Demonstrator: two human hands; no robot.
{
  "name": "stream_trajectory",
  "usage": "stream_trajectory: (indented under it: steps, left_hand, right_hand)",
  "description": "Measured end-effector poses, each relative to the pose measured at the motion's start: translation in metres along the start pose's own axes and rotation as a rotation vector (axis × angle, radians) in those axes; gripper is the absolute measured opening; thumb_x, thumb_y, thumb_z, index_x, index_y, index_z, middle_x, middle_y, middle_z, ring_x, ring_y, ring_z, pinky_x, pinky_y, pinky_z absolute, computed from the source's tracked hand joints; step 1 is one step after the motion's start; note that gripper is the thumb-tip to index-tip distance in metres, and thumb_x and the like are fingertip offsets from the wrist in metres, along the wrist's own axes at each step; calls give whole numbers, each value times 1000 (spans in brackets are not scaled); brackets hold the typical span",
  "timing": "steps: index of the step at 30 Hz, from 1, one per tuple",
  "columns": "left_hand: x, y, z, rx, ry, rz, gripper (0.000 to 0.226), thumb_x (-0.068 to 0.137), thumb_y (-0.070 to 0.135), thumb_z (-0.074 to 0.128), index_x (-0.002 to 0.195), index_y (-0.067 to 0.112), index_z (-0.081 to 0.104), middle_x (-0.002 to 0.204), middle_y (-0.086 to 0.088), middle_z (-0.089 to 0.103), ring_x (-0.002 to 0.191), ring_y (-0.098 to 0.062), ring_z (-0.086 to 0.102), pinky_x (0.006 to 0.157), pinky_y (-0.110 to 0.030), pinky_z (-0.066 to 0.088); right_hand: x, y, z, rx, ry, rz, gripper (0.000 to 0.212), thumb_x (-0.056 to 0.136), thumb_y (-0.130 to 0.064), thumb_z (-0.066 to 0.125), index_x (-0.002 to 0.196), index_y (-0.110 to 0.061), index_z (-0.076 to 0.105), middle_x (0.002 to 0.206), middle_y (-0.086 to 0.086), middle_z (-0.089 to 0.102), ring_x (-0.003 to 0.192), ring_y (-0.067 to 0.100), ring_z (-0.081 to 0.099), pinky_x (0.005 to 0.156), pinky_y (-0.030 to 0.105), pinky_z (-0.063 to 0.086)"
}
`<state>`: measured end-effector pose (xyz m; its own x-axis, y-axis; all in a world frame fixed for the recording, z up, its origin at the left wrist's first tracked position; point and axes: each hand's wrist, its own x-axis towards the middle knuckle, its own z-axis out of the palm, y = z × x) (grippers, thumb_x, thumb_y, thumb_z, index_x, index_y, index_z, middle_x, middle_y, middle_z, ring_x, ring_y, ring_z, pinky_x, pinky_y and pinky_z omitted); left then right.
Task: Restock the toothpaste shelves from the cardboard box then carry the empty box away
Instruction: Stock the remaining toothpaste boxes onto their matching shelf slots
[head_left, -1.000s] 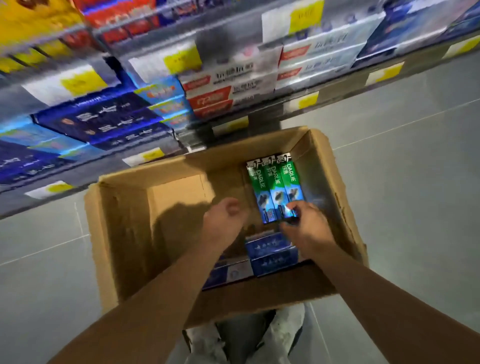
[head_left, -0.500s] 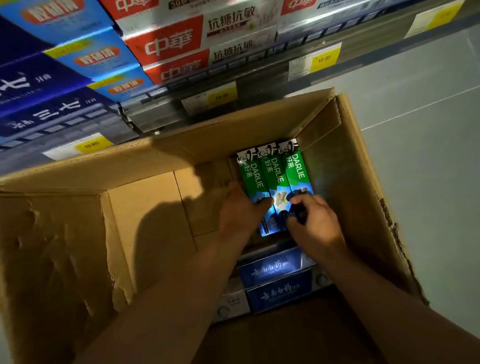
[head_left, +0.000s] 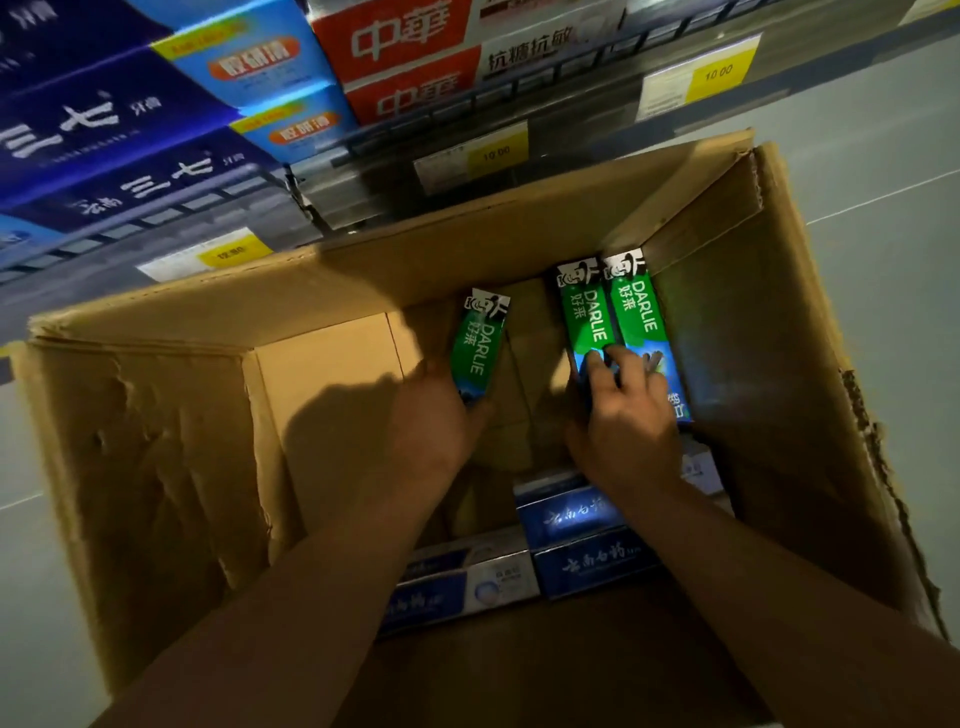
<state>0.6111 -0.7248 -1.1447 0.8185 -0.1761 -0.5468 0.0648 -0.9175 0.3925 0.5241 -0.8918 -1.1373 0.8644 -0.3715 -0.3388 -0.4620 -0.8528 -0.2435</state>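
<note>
- Since half a second earlier, the left hand (head_left: 434, 415) had drawn one green Darlie carton (head_left: 477, 347) leftward, away from the other two, so a gap of bare cardboard showed between them; before, all three lay side by side.
- The left hand gripped that single carton at its near end, fingers curled round it. Its long axis ran near to far, leaning slightly right at the top, with the black-and-white logo end pointing far.
- Two green Darlie cartons (head_left: 634, 322) remained touching each other against the right wall of the cardboard box (head_left: 156, 467), long axes near to far, logo ends far, in the far right corner.
- The right hand (head_left: 621, 421) rested on their near ends, fingers curled over the left one of the pair; whether it truly pinched that carton or only pressed on it could not be told.
- Count of green cartons: three, one held apart and two together.
- Nearer in the box lay two dark blue cartons (head_left: 582, 540) stacked, long axes left to right, and one white-and-blue carton (head_left: 467, 587) to their left, partly hidden by the left forearm.
- A further pale carton (head_left: 698, 470) showed only partly beside the right wrist.
- The box stood open on the floor (head_left: 883, 130) below the shelves (head_left: 571, 104), which held blue and red-and-white cartons and yellow price tags (head_left: 496, 153).
</note>
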Motion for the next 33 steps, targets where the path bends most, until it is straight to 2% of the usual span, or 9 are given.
stream_trajectory:
  steps: [3, 6, 9, 12, 15, 20, 25, 27, 33]
  left_hand:
    - [-3, -15, -7, -49, 42, -9, 55, 82, 36, 73, 122, 4, 54, 115, -13, 64, 100, -25, 62, 68, -25, 42]
    - [-5, -19, -14, -132, 28, -28, 54, 83, 37, 72, 124, 7, 53, 114, -10, 66, 97, -22, 64, 69, -26, 49]
    - [-2, -21, -19, -249, -9, -85, 49, 84, 33, 71, 124, 10, 55, 110, -2, 66, 90, -13, 61, 66, -17, 46]
    - [0, -24, -22, -434, -87, -183, 41, 85, 29, 71, 120, 15, 57, 101, 6, 60, 84, -7, 57, 56, -8, 39]
    - [-6, -25, -28, -703, -160, -296, 35, 83, 19, 74, 113, 19, 55, 101, 5, 65, 83, -6, 64, 65, -18, 51]
    - [-33, -17, -59, -968, -207, -386, 26, 87, 4, 69, 108, 15, 59, 105, -4, 70, 92, -19, 69, 77, -33, 59]
    - [-83, -3, -116, -1000, -214, -423, 14, 89, 8, 67, 95, 18, 60, 93, 1, 70, 87, -15, 70, 70, -30, 59]
    - [-107, 5, -146, -997, -208, -424, 15, 88, 9, 68, 96, 18, 59, 96, 0, 71, 86, -15, 70, 69, -29, 59]
    - [-199, 31, -252, -898, -180, -358, 33, 79, 9, 77, 101, 26, 60, 102, 3, 72, 95, -18, 71, 86, -49, 57]
  right_hand:
    - [-6, -8, 9, -14, 102, -19, 58, 67, -25, 75, 123, -11, 64, 130, 18, 56, 96, 41, 57, 75, 43, 51]
    - [-9, -15, 14, 81, 64, -14, 68, 67, -21, 81, 130, -12, 56, 133, 17, 50, 103, 40, 58, 79, 44, 56]
    - [-2, -23, 19, 182, 76, 170, 79, 68, -35, 83, 130, -6, 44, 122, 18, 53, 102, 38, 61, 77, 41, 55]
    - [8, -30, 18, 160, -22, 333, 70, 73, -44, 77, 119, -1, 47, 109, 21, 59, 97, 39, 62, 73, 39, 50]
    - [16, -33, 2, 273, -191, 503, 62, 73, -40, 77, 117, -7, 48, 104, 12, 59, 100, 31, 59, 76, 34, 45]
    - [-1, -37, -42, 775, -269, 611, 49, 74, -28, 79, 109, -9, 50, 92, 3, 60, 78, 14, 57, 59, 26, 41]
    - [-39, -56, -103, 785, -229, 543, 40, 78, -33, 77, 100, -21, 46, 87, 3, 62, 76, 21, 61, 68, 37, 53]
    - [-58, -66, -138, 851, -215, 573, 31, 83, -24, 73, 102, -19, 49, 82, 5, 61, 63, 20, 58, 60, 37, 54]
    - [-130, -100, -257, 1019, -336, 640, 22, 86, -11, 68, 87, -28, 54, 85, 13, 58, 54, 18, 52, 49, 29, 49]
